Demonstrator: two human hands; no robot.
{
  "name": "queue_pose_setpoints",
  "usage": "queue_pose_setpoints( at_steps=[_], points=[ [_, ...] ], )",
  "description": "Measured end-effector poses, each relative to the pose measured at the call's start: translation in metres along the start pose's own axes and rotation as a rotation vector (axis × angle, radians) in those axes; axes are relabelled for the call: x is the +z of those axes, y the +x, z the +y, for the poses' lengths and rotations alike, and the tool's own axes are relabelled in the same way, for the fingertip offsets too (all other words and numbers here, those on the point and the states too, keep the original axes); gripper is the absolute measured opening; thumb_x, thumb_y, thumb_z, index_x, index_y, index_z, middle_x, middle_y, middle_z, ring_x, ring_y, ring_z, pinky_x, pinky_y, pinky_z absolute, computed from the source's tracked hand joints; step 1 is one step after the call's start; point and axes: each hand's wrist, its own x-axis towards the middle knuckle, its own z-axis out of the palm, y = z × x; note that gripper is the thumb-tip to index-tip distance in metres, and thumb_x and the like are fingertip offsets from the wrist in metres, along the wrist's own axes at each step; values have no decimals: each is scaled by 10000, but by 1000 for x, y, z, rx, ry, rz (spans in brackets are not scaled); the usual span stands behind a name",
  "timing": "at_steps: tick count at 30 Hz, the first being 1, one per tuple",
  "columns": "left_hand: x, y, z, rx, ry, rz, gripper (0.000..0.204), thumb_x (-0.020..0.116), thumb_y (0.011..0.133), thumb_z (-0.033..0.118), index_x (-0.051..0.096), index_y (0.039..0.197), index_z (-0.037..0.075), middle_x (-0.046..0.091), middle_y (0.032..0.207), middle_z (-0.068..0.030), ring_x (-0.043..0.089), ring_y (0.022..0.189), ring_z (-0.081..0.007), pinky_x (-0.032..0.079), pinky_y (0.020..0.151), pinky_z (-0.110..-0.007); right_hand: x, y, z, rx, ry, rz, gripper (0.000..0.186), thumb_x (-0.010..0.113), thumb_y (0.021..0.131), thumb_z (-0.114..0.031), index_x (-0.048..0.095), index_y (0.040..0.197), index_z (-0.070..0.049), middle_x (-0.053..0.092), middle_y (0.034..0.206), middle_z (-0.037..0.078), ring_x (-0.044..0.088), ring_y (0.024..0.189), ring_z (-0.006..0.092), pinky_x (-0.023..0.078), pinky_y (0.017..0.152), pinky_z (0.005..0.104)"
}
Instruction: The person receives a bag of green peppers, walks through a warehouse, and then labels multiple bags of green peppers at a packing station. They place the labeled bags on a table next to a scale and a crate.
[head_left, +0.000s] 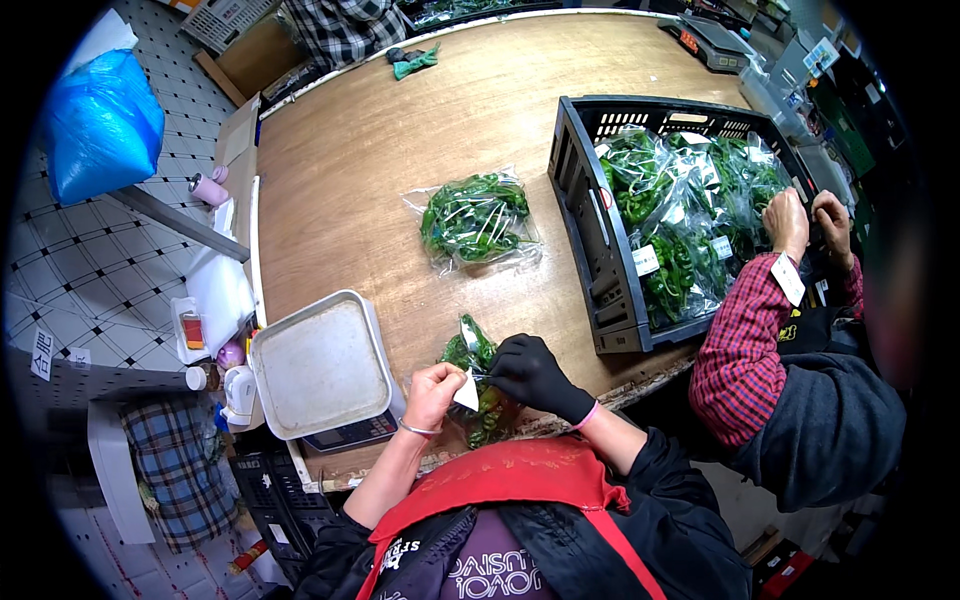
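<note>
Close in front of me at the table's near edge lies a clear plastic bag of green peppers (470,345). My bare left hand (432,397) is closed, pinching a small white label (466,392) over the bag. My right hand (530,372), in a black glove, is closed on the bag just right of the label; its fingertips are partly hidden. Farther forward on the table rests another clear bag of green peppers (475,222), touched by neither hand.
A metal-topped scale (322,362) stands left of my hands. To the right sits a black crate (592,225) of bagged green peppers, with a co-worker's hands (788,222) at its right side. A green-and-dark glove (414,62) lies on the far table edge; another scale (708,42) stands far right.
</note>
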Motion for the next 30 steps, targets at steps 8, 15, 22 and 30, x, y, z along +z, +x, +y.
queue_pose_setpoints(
  at_steps=[8, 15, 22, 30],
  points=[
    [12, -31, 27, 545, 786, 84, 180, 687, 809, 176, 598, 835, 22, 570, 714, -44, 555, 611, -105, 418, 507, -263, 3, -1, 12, 167, 26, 77, 149, 734, 644, -112, 591, 641, -71, 601, 652, 74, 586, 672, 288, 462, 624, 386],
    [11, -15, 29, 858, 874, 36, 103, 656, 751, 74, 559, 730, 44, 558, 750, -86, 533, 725, -284, 402, 684, -361, -3, -4, 15, 151, 72, 0, 141, 739, 651, -120, 609, 677, -69, 615, 721, 84, 597, 760, 285, 464, 718, 372],
    [2, -8, 42, 578, 539, -187, 106, 631, 815, 111, 575, 779, 29, 588, 744, -61, 547, 713, -175, 421, 709, -316, -27, 22, 28, 14, 188, -137, 137, 719, 657, -99, 609, 737, -84, 617, 781, 75, 591, 822, 284, 456, 774, 375],
    [1, 11, 21, -19, -270, -175, 71, 589, 887, 94, 571, 878, 26, 632, 847, -58, 618, 799, -138, 498, 739, -268, -27, 26, 0, 148, -111, 188, 252, 749, 681, -260, 629, 825, -91, 625, 899, 110, 581, 845, 301, 454, 747, 400]
  ],
)
